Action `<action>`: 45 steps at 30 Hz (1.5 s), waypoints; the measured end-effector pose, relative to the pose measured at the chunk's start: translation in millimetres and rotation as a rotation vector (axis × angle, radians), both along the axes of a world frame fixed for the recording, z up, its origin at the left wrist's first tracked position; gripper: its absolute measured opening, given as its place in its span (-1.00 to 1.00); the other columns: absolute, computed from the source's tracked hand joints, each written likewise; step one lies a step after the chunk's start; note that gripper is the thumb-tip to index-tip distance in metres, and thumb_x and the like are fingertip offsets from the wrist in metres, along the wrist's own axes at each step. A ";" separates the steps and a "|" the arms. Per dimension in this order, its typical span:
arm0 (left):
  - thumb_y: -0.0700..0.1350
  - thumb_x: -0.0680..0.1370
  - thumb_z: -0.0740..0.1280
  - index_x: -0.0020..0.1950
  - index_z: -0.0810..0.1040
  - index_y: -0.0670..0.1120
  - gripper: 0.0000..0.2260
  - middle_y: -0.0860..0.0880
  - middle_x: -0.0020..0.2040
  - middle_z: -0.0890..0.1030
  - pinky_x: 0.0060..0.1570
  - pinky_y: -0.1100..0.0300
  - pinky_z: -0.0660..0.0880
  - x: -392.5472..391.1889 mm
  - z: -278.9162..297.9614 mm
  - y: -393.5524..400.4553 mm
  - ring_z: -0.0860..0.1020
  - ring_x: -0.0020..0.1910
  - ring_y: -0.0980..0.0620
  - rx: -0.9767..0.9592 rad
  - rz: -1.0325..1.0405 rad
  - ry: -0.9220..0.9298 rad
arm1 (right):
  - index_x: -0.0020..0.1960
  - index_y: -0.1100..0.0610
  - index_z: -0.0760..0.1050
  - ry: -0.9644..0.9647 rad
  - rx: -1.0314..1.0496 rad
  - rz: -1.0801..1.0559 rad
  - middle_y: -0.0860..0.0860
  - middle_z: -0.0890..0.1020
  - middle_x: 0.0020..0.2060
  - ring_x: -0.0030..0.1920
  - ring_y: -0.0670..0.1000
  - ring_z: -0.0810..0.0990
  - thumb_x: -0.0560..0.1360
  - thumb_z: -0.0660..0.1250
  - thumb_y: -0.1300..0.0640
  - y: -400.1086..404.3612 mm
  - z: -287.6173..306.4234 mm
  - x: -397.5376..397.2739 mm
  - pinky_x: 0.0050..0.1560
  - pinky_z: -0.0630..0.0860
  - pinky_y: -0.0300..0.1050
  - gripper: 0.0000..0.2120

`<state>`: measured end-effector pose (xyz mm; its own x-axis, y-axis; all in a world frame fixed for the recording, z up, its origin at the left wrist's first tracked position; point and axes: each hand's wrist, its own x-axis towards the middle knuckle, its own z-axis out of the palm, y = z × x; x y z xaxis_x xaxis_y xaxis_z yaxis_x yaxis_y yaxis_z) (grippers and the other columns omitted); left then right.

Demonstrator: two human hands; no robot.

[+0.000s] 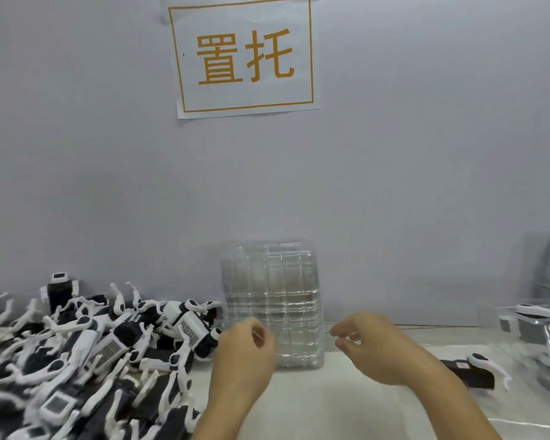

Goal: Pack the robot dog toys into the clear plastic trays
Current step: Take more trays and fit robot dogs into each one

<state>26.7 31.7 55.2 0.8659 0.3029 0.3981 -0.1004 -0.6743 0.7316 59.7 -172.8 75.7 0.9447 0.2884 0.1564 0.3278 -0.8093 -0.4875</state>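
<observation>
Clear plastic is the main thing here: one tall stack of trays [272, 304] stands at the back of the white table [331, 404], right up against the grey wall [394, 169], and it's too see-through and blurry to count how many trays are in it. Left of it there's one big heap of black-and-white robot dog toys [86, 354], easily a couple dozen, all tangled legs, so no exact count from me. One more single dog [477, 369] lies on its own on the table off to the right, and past it at the right edge there's what looks like one packed tray [534, 325] with a dog in it, pretty smeared though. One paper sign [245, 55] with two orange characters hangs on the wall. Two bare hands are up in front of the stack. The left hand [246, 350] hovers just at the stack's lower left corner, fingers loosely curled, not holding anything I can see. The right hand [372, 344] is just right of the stack, fingers bent with the tips drawn together toward the stack's edge; can't tell if it's actually pinching a tray edge or just near it.
</observation>
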 end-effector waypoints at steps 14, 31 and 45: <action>-0.02 0.60 0.34 0.37 0.34 0.13 -0.63 0.20 0.26 0.43 0.16 0.30 0.34 54.5 16.8 44.1 0.41 0.26 0.16 -0.304 -0.080 -0.202 | 0.39 -0.06 0.38 -0.514 0.206 0.031 -0.20 0.39 0.27 0.29 -0.12 0.37 0.56 0.36 0.07 64.3 20.7 19.6 0.34 0.32 -0.12 -0.58; -0.14 0.46 0.52 0.09 0.47 0.10 -0.68 0.26 -0.07 0.54 -0.14 0.59 0.34 80.3 -13.2 49.9 0.47 -0.10 0.49 -0.609 0.041 -0.294 | 0.01 -0.04 0.69 -0.423 0.149 -0.012 -0.30 0.63 -0.28 -0.10 -0.15 0.58 0.48 0.48 0.12 117.6 73.2 91.9 0.05 0.53 -0.08 -0.86; -0.08 0.52 0.47 0.00 0.53 0.11 -0.84 0.19 -0.05 0.58 -0.01 0.31 0.43 75.2 -7.5 50.1 0.53 0.00 0.22 -0.631 0.058 -0.253 | -0.05 -0.07 0.67 -0.714 0.475 -0.001 -0.15 0.66 -0.20 -0.21 -0.22 0.56 0.48 0.49 0.15 102.2 123.8 61.8 0.02 0.52 -0.32 -0.87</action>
<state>101.9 81.9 47.6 0.7445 0.5870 0.3181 -0.2969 -0.1357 0.9452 121.4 -70.7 199.6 0.5740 0.0409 0.8179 0.6845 -0.5722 -0.4517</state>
